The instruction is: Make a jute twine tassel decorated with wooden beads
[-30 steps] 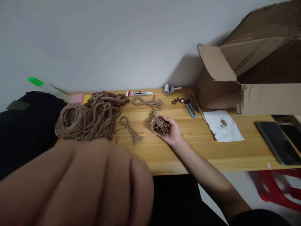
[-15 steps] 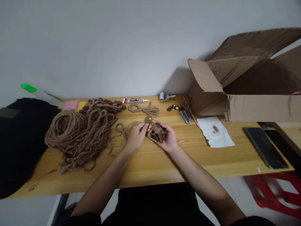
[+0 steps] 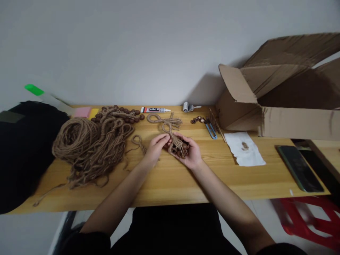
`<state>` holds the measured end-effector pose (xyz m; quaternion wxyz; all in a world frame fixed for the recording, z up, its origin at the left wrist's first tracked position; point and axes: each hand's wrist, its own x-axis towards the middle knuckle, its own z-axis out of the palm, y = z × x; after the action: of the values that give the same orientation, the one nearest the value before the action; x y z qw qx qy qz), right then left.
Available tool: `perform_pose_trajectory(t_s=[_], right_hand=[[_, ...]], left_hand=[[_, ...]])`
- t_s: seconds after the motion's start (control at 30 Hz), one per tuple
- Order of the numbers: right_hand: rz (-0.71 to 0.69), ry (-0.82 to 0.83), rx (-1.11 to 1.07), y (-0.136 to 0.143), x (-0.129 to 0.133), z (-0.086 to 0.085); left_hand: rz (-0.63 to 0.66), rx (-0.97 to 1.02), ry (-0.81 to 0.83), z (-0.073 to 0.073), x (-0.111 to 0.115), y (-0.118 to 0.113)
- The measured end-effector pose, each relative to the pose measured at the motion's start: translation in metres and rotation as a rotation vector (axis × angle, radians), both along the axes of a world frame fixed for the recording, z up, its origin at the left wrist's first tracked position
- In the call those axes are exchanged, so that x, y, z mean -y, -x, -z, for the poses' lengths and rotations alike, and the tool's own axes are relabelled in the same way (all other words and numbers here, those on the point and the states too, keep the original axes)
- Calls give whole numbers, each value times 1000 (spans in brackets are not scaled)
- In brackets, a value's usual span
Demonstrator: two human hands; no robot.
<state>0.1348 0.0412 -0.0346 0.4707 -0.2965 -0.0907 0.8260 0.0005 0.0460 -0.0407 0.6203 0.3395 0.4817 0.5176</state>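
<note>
Holding one jute tassel (image 3: 175, 141) — left hand (image 3: 154, 148), right hand (image 3: 191, 155) — two hands.

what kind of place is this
Probably a home craft desk: a wooden table against a plain wall, heaped with jute twine, a glue tube, and an open cardboard box.

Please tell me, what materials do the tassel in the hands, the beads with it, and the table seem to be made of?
Tassel: probably jute twine, matte tan, with coarse twisted strands and frayed ends.
Beads: likely wood, dark brown with a slight sheen; too small to be sure.
Table: light wood or wood-look laminate, smooth, with visible grain lines.
</note>
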Motion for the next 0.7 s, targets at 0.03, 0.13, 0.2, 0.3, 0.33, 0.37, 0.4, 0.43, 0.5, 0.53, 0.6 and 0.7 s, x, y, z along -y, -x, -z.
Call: perform_pose_trajectory(t_s=[0.03,0.13,0.2,0.3,0.33,0.37,0.4,0.43,0.5,0.53,0.6,0.7], right_hand=[[5,8,15,0,0,0],[14,33,31,2,0,0],[17,61,29,3,0,-1],[36,101,35,4,0,0],[41,103,35,4,0,1],[43,96,34,4,0,2],[39,82,31,4,0,3],[30,65,29,3,0,4],[10,39,32,3,0,7],[1,33,38,2,0,7],[-13,32,49,2,1,7],[-13,77,73,4,1,3]], left_hand=[[-17,19,13,0,0,0],[-41,39,-7,-1,2,0],[-38,30,-40,-3,3,1],[-18,3,-79,-7,6,1],[-9,0,-82,-8,6,1],[-2,0,-81,-9,7,0],[-1,2,-78,-10,7,0],[-6,5,-74,-10,7,0],[-26,6,-79,-11,7,-1],[-35,4,-87,-12,6,-1],[-42,1,-98,-12,6,-1],[-53,-5,-102,-12,5,0]])
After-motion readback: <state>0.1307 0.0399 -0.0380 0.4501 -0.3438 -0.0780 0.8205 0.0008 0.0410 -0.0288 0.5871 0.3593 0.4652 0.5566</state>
